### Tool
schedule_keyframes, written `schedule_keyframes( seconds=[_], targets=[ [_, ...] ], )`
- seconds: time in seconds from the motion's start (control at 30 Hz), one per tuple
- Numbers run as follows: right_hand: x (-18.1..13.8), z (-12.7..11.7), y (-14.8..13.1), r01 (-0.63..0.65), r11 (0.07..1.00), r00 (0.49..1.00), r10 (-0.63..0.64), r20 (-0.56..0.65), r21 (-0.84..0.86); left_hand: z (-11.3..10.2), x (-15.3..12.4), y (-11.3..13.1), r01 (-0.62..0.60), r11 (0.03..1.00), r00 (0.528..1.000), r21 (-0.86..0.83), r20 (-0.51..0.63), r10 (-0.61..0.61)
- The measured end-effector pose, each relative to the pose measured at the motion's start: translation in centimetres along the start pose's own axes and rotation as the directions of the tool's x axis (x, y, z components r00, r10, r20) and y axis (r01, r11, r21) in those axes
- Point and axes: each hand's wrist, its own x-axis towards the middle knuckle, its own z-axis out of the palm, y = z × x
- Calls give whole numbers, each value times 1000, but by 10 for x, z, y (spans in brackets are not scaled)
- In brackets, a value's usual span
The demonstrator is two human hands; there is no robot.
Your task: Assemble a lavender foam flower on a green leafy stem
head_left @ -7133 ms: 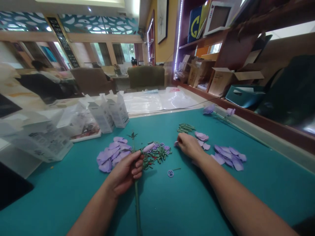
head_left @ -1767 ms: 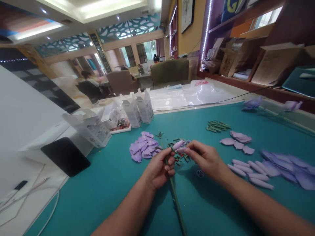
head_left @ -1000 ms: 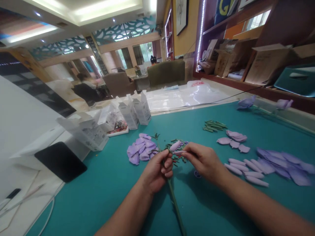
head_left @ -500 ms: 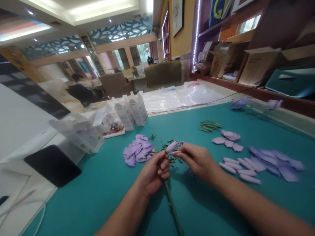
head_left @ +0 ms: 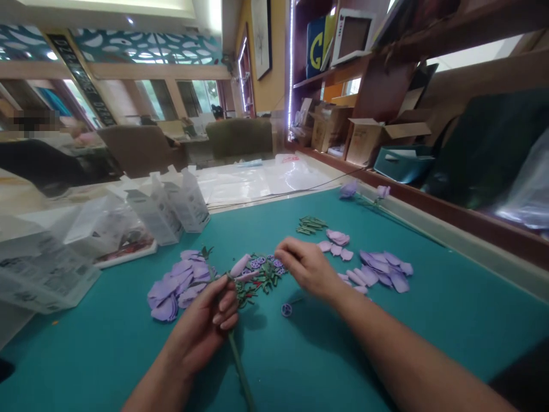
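My left hand (head_left: 210,315) is closed around the green stem (head_left: 240,369) of an artificial flower, which slants down towards me. Above its fingertips a rolled lilac bud (head_left: 240,265) sticks up, with a narrow lilac petal (head_left: 247,276) pointing right beside it. My right hand (head_left: 306,268) hovers to the right, apart from the flower, with thumb and fingers pinched together; whether anything is between them is hidden. Behind the bud lies a pile of small green parts (head_left: 268,274) with purple spoked rings (head_left: 257,262) among them. One loose purple disc (head_left: 286,309) lies below my right hand.
Large lilac petals (head_left: 184,277) are heaped on the left of the green mat (head_left: 128,355). Further right lie short green stem pieces (head_left: 311,224), small petals (head_left: 338,237), rolled petals (head_left: 355,277) and more large petals (head_left: 388,269). White boxes (head_left: 189,197) stand at back left; finished-looking flowers (head_left: 348,189) lie at back right.
The view has turned to the right. My right hand has drawn back from the bud, leaving the narrow petal beside it. My left hand still holds the stem.
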Motion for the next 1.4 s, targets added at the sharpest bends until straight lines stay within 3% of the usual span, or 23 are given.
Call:
schedule_keyframes(
  seconds=[0.07, 0.13, 0.17, 0.33, 0.43, 0.53, 0.97, 1.17, 1.3, 1.4],
  targets=[
    [6, -20, 11, -109, 978, 994, 104, -38, -176, -1, 0, 1, -5, 1000, 1000, 2, -1, 5],
    [10, -42, 25, -294, 855, 955, 285, -85, -427, -2, 0, 1, -2, 1000, 1000, 8, -1, 3],
    [12, -53, 33, -344, 811, 937, 331, -113, -474, -2, 1, 0, -1, 1000, 1000, 11, -1, 1],
    [4, -93, 73, -514, 602, 837, 509, -203, -611, -3, 3, -2, 0, 1000, 1000, 19, 13, 0],
    [-4, -103, 90, -576, 483, 761, 612, -215, -659, -3, 4, -2, -2, 1000, 1000, 24, 15, 2],
    [-8, -104, 99, -582, 436, 723, 664, -191, -686, -4, 3, -2, -3, 1000, 1000, 29, 13, 2],
    [-6, -87, 109, -524, 421, 720, 683, -121, -740, -1, 1, -1, 7, 1000, 1000, 14, 17, -7],
    [-5, -95, 94, -536, 440, 726, 675, -128, -720, -5, 1, -1, 9, 1000, 1000, 4, 29, -9],
    [0, -93, 79, -498, 573, 791, 608, -70, -651, -6, 2, -3, 34, 999, 998, -11, 59, -34],
    [6, -75, 65, -399, 818, 889, 457, 45, -414, -7, 3, -5, 51, 999, 996, -18, 78, -49]
  ],
)
